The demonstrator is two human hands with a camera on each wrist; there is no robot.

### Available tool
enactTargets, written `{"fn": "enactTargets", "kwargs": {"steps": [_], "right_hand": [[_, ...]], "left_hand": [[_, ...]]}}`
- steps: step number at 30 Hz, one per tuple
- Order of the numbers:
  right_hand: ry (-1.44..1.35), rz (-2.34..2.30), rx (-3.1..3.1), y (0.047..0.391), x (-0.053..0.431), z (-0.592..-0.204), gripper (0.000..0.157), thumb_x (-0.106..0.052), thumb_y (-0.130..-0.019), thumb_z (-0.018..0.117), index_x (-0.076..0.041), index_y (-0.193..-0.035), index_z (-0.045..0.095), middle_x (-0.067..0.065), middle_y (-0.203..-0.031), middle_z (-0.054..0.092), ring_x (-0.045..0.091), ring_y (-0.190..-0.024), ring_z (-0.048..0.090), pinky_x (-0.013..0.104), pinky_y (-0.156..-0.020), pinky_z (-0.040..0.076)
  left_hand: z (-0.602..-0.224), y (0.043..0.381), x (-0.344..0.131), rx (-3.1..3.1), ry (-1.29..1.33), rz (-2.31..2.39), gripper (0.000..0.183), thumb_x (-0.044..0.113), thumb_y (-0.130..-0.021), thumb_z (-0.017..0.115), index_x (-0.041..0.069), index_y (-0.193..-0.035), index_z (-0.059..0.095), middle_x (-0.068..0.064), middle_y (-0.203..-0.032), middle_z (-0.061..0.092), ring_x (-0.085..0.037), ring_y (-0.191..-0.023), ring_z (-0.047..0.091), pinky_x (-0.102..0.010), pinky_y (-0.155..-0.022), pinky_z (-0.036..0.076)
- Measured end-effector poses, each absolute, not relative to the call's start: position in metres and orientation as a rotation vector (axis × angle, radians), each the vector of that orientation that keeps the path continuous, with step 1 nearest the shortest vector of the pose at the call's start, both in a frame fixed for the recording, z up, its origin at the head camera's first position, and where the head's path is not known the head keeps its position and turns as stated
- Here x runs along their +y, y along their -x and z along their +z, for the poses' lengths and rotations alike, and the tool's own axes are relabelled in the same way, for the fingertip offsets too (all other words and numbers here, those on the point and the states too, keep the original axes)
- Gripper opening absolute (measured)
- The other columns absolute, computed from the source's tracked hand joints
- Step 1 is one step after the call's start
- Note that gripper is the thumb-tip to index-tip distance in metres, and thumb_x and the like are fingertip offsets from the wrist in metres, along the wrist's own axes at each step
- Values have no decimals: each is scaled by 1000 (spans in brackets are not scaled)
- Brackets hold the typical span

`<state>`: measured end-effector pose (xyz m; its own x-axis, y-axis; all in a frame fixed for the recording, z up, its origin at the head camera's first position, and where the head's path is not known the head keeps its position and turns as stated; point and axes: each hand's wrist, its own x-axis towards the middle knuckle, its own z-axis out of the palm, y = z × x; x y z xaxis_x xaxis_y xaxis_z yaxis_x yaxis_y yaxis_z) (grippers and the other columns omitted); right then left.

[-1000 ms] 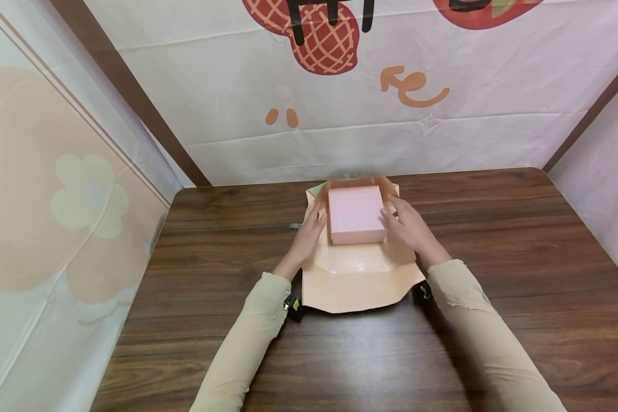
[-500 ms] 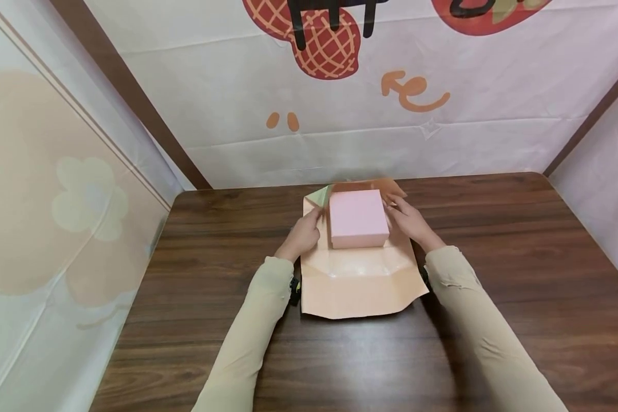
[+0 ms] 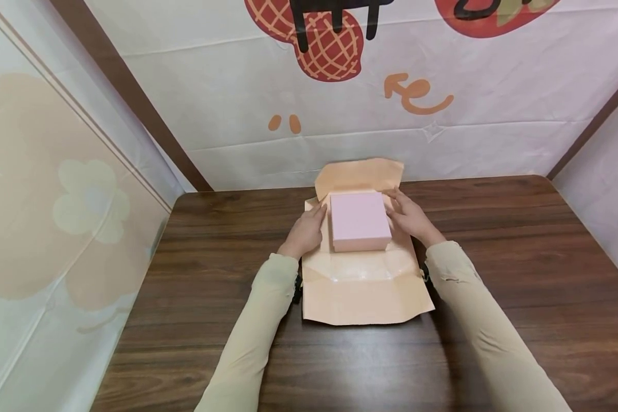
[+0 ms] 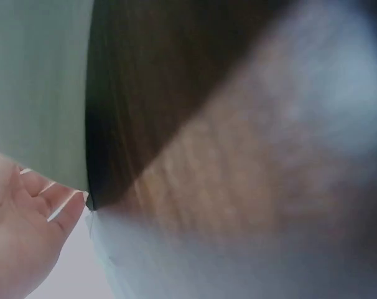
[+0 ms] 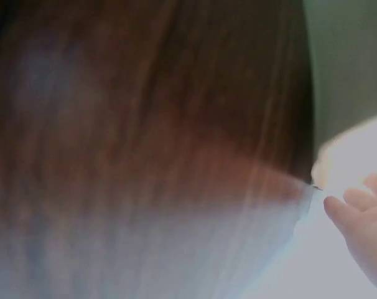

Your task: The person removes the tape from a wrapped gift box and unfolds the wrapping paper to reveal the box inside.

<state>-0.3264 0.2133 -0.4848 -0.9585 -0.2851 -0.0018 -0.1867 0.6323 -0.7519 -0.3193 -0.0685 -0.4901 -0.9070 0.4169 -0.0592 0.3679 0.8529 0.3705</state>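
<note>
A pink lidded box [image 3: 357, 217] sits on the far half of a creased peach paper sheet [image 3: 368, 300]. My left hand [image 3: 306, 232] rests on the sheet's left side, with its fingers reaching forward beside the box. To the right, my other hand [image 3: 412, 217] reaches along the sheet's right side, fingertips close to the box's far right corner. At the back, the sheet's far flap [image 3: 360, 173] stands up against the wall side. In the left wrist view, the fingers [image 4: 67, 215] lie at the edge of a grey-green surface. The right fingers [image 5: 341, 212] look relaxed and spread in the right wrist view.
The sheet lies on a dark wooden table [image 3: 494, 240]. A white printed fabric wall [image 3: 237, 114] rises close behind the table's far edge, and another fabric panel [image 3: 82, 229] stands along the left. The sheet's near flap spreads toward the front.
The far flap, earlier folded in toward the box, has swung up and back. Both hands have drawn slightly outward from the box's sides, and the sheet's near edge shows a little lower.
</note>
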Motion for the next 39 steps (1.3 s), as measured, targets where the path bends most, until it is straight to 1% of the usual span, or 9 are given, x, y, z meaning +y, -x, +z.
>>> {"fn": "enactTargets", "kwargs": {"steps": [2,4,7,13,20,23,28,35,39], "right_hand": [[462,-1196,2773,328,211,-486,53,-9,-98,51,-2,-147,33,21,-156,14,38,-142,11,56,-110,18],[510,-1145,2814,330,209,-487,51,-7,-98,51,3,-145,35,25,-152,22,40,-141,13,55,-110,17],[534,-1076,2836,333,207,-488,46,-7,-98,49,4,-142,39,25,-149,29,41,-140,19,54,-110,19],[541,-952,2802,342,208,-491,48,-3,-98,43,6,-144,33,27,-149,28,44,-136,25,55,-109,22],[567,-739,2840,348,212,-493,54,4,-91,35,11,-144,29,32,-151,17,49,-136,18,57,-110,16],[538,-686,2841,350,212,-493,56,-1,-91,37,8,-146,28,28,-153,13,51,-135,17,63,-106,17],[510,-582,2841,353,210,-493,58,-9,-93,43,5,-147,27,26,-155,10,52,-133,17,66,-103,18],[502,-536,2832,360,210,-489,59,-25,-99,42,5,-147,27,28,-154,12,51,-134,16,64,-105,14],[490,-559,2811,361,211,-487,59,-27,-99,43,1,-149,28,27,-154,11,51,-135,13,66,-105,11]], "left_hand": [[-491,322,-68,2900,-588,490,57,0,-96,37,4,-151,24,-12,-156,20,-32,-138,28,-47,-109,28],[-492,325,-68,2908,-561,457,57,5,-97,40,6,-152,22,-11,-157,19,-32,-136,29,-49,-108,28],[-495,329,-68,2918,-519,377,58,16,-99,44,9,-152,22,-11,-157,19,-32,-137,25,-50,-108,25],[-497,333,-70,2882,-452,223,63,33,-102,41,16,-155,12,-10,-159,5,-30,-145,-2,-55,-112,5],[-500,337,-67,2884,-505,72,64,38,-102,36,17,-155,6,-7,-160,1,-25,-145,-8,-53,-112,-5],[-500,340,-64,2880,-524,20,64,39,-102,34,16,-155,7,-7,-159,2,-23,-145,-8,-50,-113,-5],[-500,342,-64,2845,-474,114,67,39,-102,35,12,-154,5,-11,-159,-6,-24,-144,-11,-47,-114,0],[-503,345,-67,2825,-418,141,66,46,-103,28,15,-155,2,-10,-158,-12,-25,-144,-10,-48,-114,-2],[-501,344,-68,2816,-413,146,67,49,-102,27,17,-155,1,-8,-158,-13,-25,-144,-11,-48,-114,-4]]}}
